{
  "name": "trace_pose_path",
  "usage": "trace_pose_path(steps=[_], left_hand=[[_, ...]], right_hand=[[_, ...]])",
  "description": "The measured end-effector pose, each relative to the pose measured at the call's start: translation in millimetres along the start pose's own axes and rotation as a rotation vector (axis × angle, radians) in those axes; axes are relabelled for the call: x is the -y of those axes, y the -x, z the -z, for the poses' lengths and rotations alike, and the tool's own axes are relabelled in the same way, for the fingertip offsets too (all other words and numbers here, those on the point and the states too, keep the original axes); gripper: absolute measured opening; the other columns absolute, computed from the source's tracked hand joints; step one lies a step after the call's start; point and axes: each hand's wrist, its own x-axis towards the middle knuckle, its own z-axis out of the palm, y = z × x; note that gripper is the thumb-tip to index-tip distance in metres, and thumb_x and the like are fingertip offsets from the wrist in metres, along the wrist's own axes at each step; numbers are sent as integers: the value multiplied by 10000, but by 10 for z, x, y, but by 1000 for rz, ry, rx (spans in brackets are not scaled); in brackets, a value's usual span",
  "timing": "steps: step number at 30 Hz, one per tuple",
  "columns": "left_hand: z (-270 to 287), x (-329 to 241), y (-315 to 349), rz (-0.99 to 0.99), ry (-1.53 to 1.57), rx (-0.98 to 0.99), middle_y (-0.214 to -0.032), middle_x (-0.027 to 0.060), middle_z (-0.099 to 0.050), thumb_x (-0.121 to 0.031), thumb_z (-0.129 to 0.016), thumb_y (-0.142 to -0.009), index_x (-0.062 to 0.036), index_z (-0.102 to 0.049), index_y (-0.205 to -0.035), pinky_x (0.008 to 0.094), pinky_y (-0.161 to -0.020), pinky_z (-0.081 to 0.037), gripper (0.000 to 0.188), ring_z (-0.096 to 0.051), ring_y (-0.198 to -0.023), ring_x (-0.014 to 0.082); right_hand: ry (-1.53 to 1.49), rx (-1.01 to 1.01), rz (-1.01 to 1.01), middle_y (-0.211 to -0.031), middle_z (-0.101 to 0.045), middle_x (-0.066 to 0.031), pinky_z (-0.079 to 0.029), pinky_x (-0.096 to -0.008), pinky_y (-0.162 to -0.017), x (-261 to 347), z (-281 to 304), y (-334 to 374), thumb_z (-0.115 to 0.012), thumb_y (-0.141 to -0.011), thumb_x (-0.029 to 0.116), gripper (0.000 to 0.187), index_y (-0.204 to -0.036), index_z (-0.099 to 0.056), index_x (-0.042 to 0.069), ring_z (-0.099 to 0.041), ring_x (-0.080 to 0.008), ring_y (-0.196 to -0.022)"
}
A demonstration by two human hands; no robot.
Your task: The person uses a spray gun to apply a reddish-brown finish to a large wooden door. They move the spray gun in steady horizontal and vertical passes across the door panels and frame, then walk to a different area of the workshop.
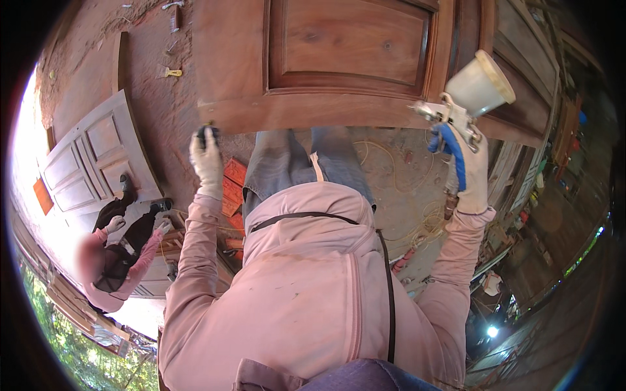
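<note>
A large reddish-brown panelled wooden door (326, 58) lies flat in front of me, its near edge just beyond my knees. My left hand (207, 163), in a pale glove, is closed on a small dark object (207, 133) at the door's near left corner. My right hand (471, 173), also gloved, grips the blue handle of a spray gun (456, 117) with a white cup (479, 85) on top, held beside the door's near right corner. My pink sleeves and jacket fill the lower middle of the view.
A person in pink (114, 260) crouches at the left, working on a second panelled door (85, 163). Carved orange wood pieces (231, 186) lie on the dusty ground by my left arm. Hoses or cords (417, 215) coil on the ground at right. Stacked timber (528, 58) stands behind the door at right.
</note>
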Motion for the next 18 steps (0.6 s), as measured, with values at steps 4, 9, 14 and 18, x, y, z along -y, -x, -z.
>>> trace_pose_path(steps=[4,9,14,18], left_hand=[[178,25,-442,-155,-249,-389,-1132,157,-649,-254,-636,-955,20,-623,-1169,371,-928,-472,348,-619,-1027,254],[4,-34,-878,24,-224,-202,-1180,187,-638,-330,-537,-998,29,-602,-1219,376,-946,-460,427,-610,-1082,281],[-339,102,-1006,13,-564,-210,-1279,259,-577,-463,-363,-1018,14,-554,-1304,447,-1055,-378,588,-510,-1227,396],[-397,239,-1056,18,-517,-203,-1282,241,-584,-460,-327,-1028,8,-562,-1299,436,-1047,-392,590,-520,-1224,386]], right_hand=[[217,-110,9,-800,-672,-24,-459,-243,-603,-95,402,63,-638,-942,148,173,-1022,-682,2,-599,-86,-655],[242,-260,105,-812,-676,-30,-466,-232,-612,-285,446,163,-655,-939,180,213,-1043,-675,-5,-618,-90,-698],[77,-206,58,-868,-693,-28,-441,-199,-595,-194,-103,491,-647,-940,150,242,-1136,-655,8,-615,-74,-719],[-24,90,-16,-945,-698,-50,-464,-203,-639,-34,-436,580,-627,-926,63,357,-1279,-603,21,-618,-73,-747]])
